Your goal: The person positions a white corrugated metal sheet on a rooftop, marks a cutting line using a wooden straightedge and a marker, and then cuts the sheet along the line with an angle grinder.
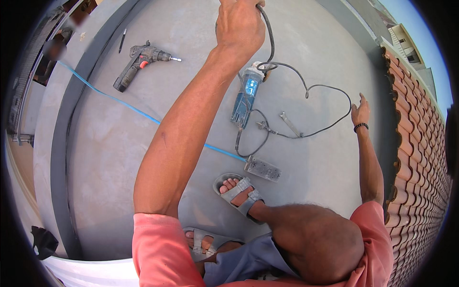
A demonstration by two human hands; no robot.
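My left hand (240, 26) is at the top of the head view, closed on a black cord (270, 40). Just below it lies a blue angle grinder (249, 88) with the cord looped over and beside it; its head is partly hidden under the loops. A plug joint and a metal spanner (290, 123) lie right of the grinder. My right hand (361, 111), with a dark bead bracelet, is out at the right beside the cord's wide loop, its fingers apart and holding nothing visible. A dusty power strip (263, 170) with a blue cable lies below the grinder.
A cordless drill (134, 69) and a pen (122, 40) lie at upper left on the grey floor (105, 182). A low ledge (45, 162) runs along the left; roof tiles (416, 167) line the right edge. My sandalled feet (239, 196) are at the lower middle.
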